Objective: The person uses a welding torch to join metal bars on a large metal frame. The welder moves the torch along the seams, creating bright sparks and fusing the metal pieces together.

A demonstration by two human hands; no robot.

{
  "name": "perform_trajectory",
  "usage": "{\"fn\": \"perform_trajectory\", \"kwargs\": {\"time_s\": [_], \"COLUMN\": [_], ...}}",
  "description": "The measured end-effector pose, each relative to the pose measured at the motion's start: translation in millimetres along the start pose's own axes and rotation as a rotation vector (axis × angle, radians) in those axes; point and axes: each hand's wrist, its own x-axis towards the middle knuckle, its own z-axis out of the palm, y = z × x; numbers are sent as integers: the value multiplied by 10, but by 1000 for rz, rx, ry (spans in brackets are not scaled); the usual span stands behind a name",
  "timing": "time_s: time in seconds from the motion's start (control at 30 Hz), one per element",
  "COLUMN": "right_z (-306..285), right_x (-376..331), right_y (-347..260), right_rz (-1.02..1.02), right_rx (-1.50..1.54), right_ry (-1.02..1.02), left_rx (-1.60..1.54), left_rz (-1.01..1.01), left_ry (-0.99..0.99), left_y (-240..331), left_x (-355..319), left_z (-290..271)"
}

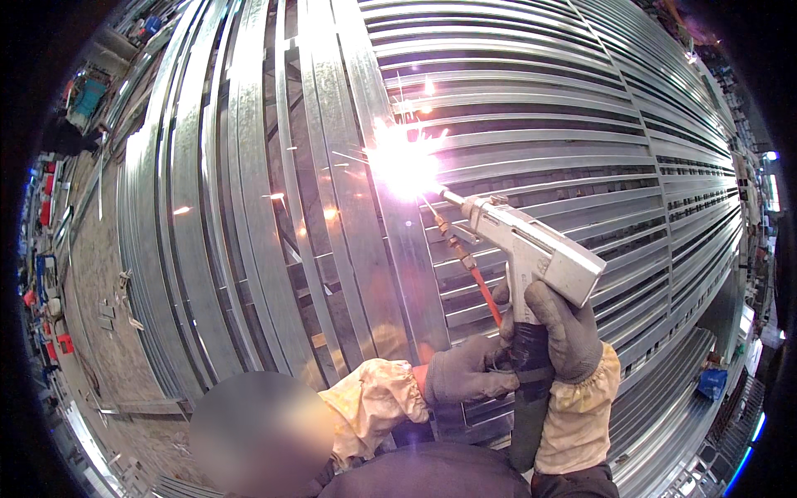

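Observation:
My gloved right hand (571, 330) is wrapped round the grip of a pale grey handheld welding torch (540, 242). Its nozzle points up and left at a white-purple glare with flying sparks (404, 162), which hides the joint beneath it. The glare lies where a long flat metal bar (411, 282) meets the ends of crosswise slats (548, 141). A red wire-feed tube (485, 292) with brass-coloured fittings runs alongside the nozzle. Lower down, my gloved left hand (469, 373) closes on the torch's dark-wrapped lower handle. Tan sleeve covers (581, 419) reach both wrists.
Several long galvanized bars (241, 166) lie side by side on the left, with gaps between them. Beyond them is a worn board surface (112, 332). A slatted metal panel spreads to the right. A blue object (711, 383) sits at the far right. A blurred patch covers the lower left.

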Motion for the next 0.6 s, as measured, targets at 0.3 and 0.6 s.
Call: {"fn": "perform_trajectory", "kwargs": {"time_s": [0.3,0.6], "right_z": [55,41], "right_x": [-32,-53], "right_y": [-119,-106], "right_rz": [29,31], "right_rx": [-15,14], "right_ry": [-20,-18], "left_rx": [-74,0], "left_rz": [-100,-64], "left_ry": [12,6], "left_y": [130,37], "left_x": [-7,-5], "left_z": [16,23]}}
